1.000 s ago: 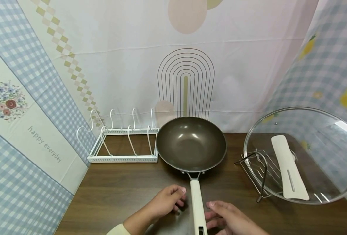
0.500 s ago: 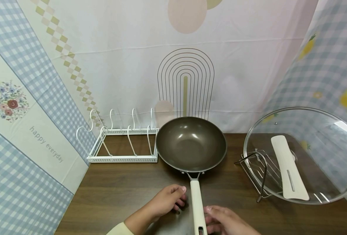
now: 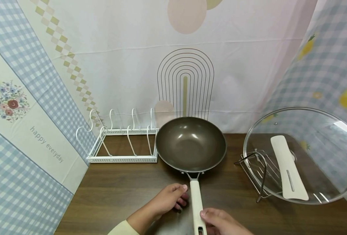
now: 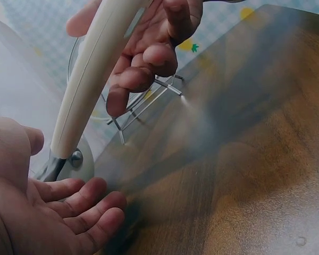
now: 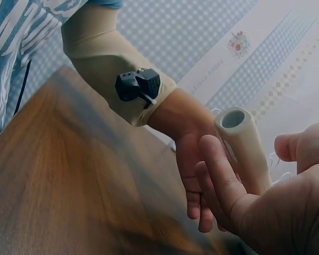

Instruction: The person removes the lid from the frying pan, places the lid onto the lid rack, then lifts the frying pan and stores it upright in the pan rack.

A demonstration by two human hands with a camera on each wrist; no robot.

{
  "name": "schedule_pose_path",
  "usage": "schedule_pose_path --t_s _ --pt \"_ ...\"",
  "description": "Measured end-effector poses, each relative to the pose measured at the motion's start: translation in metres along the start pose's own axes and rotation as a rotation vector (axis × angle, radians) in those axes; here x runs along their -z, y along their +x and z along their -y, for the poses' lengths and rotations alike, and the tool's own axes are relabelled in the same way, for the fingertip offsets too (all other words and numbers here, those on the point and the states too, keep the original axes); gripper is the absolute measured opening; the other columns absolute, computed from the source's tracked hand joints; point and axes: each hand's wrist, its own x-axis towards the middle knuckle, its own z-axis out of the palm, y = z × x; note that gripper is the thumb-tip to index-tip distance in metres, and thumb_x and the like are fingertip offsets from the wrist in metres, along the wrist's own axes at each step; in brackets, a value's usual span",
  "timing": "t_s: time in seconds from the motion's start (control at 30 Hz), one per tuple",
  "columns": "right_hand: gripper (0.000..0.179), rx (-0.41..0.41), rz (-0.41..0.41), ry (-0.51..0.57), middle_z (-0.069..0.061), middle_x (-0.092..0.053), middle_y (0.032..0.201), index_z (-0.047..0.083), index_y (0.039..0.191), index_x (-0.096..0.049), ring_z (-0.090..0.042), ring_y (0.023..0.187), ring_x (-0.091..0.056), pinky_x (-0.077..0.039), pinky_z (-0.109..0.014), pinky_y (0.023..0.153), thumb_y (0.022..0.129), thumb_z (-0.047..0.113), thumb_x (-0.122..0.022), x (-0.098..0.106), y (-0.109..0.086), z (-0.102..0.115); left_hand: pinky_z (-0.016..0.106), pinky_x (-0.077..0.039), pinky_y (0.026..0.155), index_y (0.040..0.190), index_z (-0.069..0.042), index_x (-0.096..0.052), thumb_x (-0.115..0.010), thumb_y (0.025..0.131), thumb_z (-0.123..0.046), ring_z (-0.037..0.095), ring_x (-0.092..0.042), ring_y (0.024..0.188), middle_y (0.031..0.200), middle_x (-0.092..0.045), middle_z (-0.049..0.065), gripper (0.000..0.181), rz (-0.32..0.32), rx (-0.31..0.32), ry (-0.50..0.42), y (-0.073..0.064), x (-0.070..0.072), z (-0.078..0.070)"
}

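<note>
A dark wok [image 3: 191, 143] with a cream handle [image 3: 196, 202] stands on the wooden table, its handle pointing toward me. Left of the handle is my left hand [image 3: 170, 197], fingers loosely bent and holding nothing; the left wrist view shows its palm turned up beside the handle's base. My right hand [image 3: 222, 222] is at the handle's near end, thumb tip right at its edge in the head view. In the right wrist view, the fingers [image 5: 223, 175] and thumb stand loosely on either side of the handle, without closing round it.
A white rack [image 3: 123, 159] with curved dividers stands to the left, close against the wok's rim. On the right, a large glass lid [image 3: 323, 147] with a cream handle [image 3: 289, 168] leans on a small metal stand [image 3: 263, 176]. Patterned cloths [image 3: 126, 71] hang behind and at both sides.
My right hand has moved left and slightly down, closing up to the end of the wok's handle. The left hand has shifted very slightly right. The wok stays where it was.
</note>
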Motion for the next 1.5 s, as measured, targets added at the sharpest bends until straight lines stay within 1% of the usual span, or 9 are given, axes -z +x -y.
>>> schedule_pose_path --t_s 0.1,0.23,0.43,0.67,0.9,0.97,1.27,1.5 --pt "0.028 -0.003 0.018 0.01 -0.011 -0.064 0.1 -0.001 0.115 -0.05 -0.017 0.087 -0.063 -0.051 -0.028 0.076 0.1 0.021 -0.041 -0.001 0.001 0.001 0.046 -0.052 0.064 0.106 0.005 -0.057 -0.051 0.095 -0.042 0.031 -0.061 0.08 0.098 -0.062 0.018 0.049 0.005 0.003 -0.007 0.002 0.0 0.0" --pt "0.033 -0.015 0.015 0.028 -0.013 -0.065 0.103 -0.005 0.119 -0.048 -0.016 0.086 -0.063 -0.051 -0.026 0.074 0.099 0.021 -0.044 -0.002 0.003 0.001 0.045 -0.052 0.065 0.106 0.005 -0.057 -0.052 0.094 -0.045 0.032 -0.061 0.081 0.098 -0.062 0.019 0.051 0.004 0.005 -0.008 0.004 0.0 0.0" --pt "0.029 -0.002 0.0 0.002 -0.014 -0.065 0.101 -0.003 0.116 -0.049 -0.016 0.084 -0.063 -0.051 -0.027 0.073 0.099 0.019 -0.045 -0.005 0.004 -0.001 0.046 -0.052 0.067 0.106 0.005 -0.057 -0.051 0.094 -0.044 0.031 -0.061 0.082 0.1 -0.062 0.02 0.051 0.003 0.0 0.0 0.006 -0.001 -0.002" --pt "0.024 -0.005 -0.039 -0.028 -0.011 -0.066 0.097 0.0 0.11 -0.051 -0.013 0.08 -0.063 -0.051 -0.026 0.07 0.098 0.02 -0.046 -0.008 0.007 -0.004 0.047 -0.051 0.067 0.106 0.005 -0.057 -0.05 0.095 -0.042 0.031 -0.061 0.081 0.098 -0.063 0.019 0.049 0.013 -0.001 -0.007 0.009 -0.002 0.0" --pt "0.033 -0.033 -0.05 -0.002 -0.009 -0.065 0.097 -0.002 0.119 -0.05 -0.009 0.075 -0.059 -0.049 -0.022 0.065 0.097 0.022 -0.049 -0.011 0.009 -0.004 0.044 -0.052 0.066 0.103 -0.003 -0.061 -0.049 0.096 -0.042 0.029 -0.062 0.08 0.093 -0.064 0.012 0.042 0.026 -0.007 0.018 0.012 -0.003 -0.002" --pt "0.034 -0.035 -0.054 -0.007 -0.008 -0.065 0.097 -0.003 0.119 -0.049 -0.009 0.073 -0.059 -0.049 -0.021 0.063 0.096 0.023 -0.05 -0.012 0.01 -0.004 0.044 -0.052 0.065 0.102 -0.004 -0.062 -0.049 0.095 -0.042 0.029 -0.062 0.079 0.092 -0.064 0.012 0.04 0.035 -0.013 0.018 0.013 -0.004 -0.002" --pt "0.021 -0.014 -0.074 -0.074 -0.007 -0.064 0.093 0.002 0.105 -0.052 -0.007 0.068 -0.057 -0.047 -0.02 0.059 0.096 0.021 -0.051 -0.013 0.015 -0.005 0.043 -0.051 0.065 0.101 -0.004 -0.061 -0.049 0.095 -0.042 0.028 -0.061 0.077 0.089 -0.063 0.011 0.04 0.08 -0.026 0.003 0.019 -0.006 -0.003" --pt "0.02 0.027 -0.039 -0.078 -0.007 -0.063 0.093 0.002 0.11 -0.051 -0.008 0.067 -0.055 -0.046 -0.019 0.058 0.096 0.016 -0.051 -0.01 0.017 -0.008 0.037 -0.049 0.06 0.096 -0.006 -0.063 -0.052 0.093 -0.043 0.024 -0.06 0.068 0.078 -0.063 0.008 0.039 0.063 -0.021 0.012 0.023 -0.012 -0.004"
